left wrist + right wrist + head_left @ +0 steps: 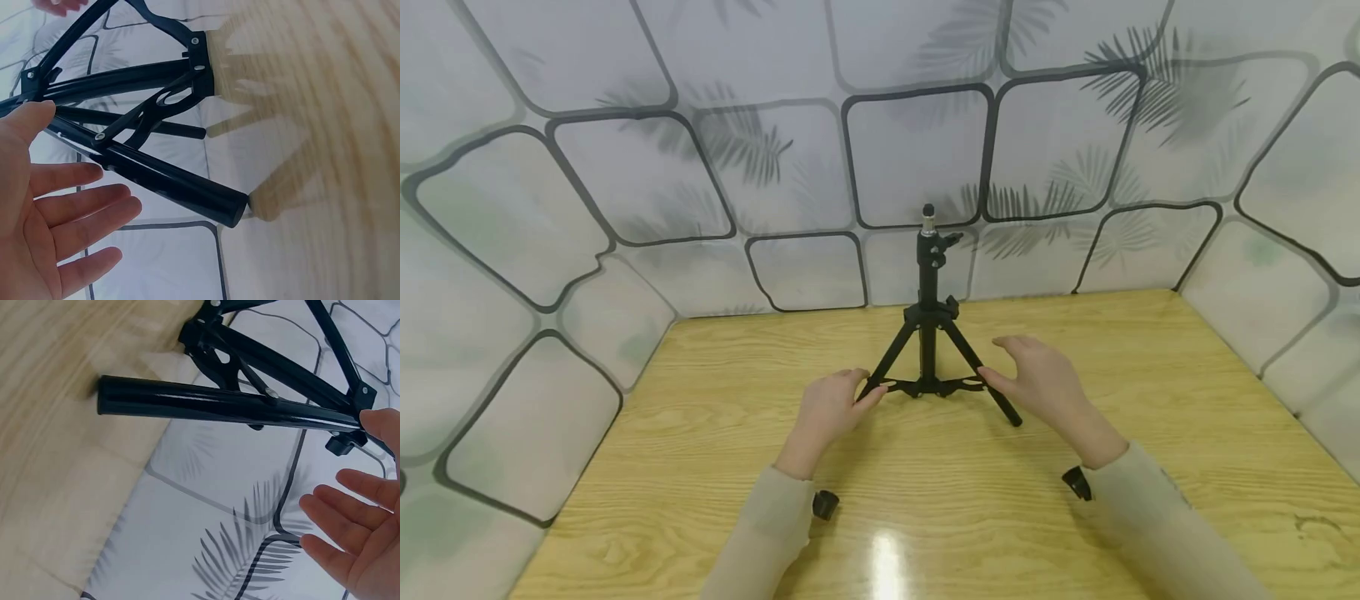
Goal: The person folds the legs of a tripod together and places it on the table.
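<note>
The black tripod [928, 287] stands upright at the centre of the head view on the bench [685, 500]. The left hand [829, 412] and right hand [1048, 387], fingers loosely extended, flank its legs [1004, 408], gripping nothing; contact is uncertain. It looks light, stiff, slightly slippery; the column [928, 354] seems the best hold. No writing is legible.

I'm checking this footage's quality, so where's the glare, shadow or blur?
Head: bright glare on the table at bottom centre; left wrist: brown streaks beside the tripod, shadows or reflections, wood grain soft; right wrist: dark smudge at the near leg's tip.
</note>
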`<state>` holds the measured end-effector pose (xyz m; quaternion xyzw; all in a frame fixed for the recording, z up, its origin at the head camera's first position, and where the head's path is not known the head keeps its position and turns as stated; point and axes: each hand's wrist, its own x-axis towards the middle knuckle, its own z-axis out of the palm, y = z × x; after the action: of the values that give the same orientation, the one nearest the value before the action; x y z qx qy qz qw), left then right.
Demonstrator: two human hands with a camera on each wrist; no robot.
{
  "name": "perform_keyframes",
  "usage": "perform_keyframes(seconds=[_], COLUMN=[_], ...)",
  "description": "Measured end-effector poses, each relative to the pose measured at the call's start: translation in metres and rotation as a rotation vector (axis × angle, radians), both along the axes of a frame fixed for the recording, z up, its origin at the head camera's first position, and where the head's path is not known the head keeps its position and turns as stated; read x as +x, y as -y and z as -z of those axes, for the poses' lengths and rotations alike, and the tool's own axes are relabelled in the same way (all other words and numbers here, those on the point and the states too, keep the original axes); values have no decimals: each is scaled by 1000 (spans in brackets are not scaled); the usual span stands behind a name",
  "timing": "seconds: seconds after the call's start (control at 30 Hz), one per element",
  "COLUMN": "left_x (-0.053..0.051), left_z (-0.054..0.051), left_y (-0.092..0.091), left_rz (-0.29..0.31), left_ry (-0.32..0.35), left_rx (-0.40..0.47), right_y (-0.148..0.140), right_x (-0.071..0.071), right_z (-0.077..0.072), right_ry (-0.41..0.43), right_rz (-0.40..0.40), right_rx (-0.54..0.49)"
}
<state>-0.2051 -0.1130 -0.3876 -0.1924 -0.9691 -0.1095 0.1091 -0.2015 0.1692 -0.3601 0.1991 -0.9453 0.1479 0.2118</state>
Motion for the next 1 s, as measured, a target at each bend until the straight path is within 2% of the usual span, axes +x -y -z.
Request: perform_keyframes(seconds=[0.17,0.4,0.63,0.8,1.0], left_x=[0,-2,-6,-10,-12], left_z=[1,5,11,16,21], left_y=[0,0,2,2,2], left_rz=[18,22,5,12,17], left_ry=[18,44,128,118,121], left_rx=[37,98,270,346,427], right_y=[1,1,3,5,8], right_x=[0,-4,-5,-7,-13], right_z=[-12,-24,-43,-56,-69], right_ry=[12,-73,-94,-137,-177], right_rz=[-30,-75,-112,-127,-185], right_rx=[-58,-140,-224,-265,-307])
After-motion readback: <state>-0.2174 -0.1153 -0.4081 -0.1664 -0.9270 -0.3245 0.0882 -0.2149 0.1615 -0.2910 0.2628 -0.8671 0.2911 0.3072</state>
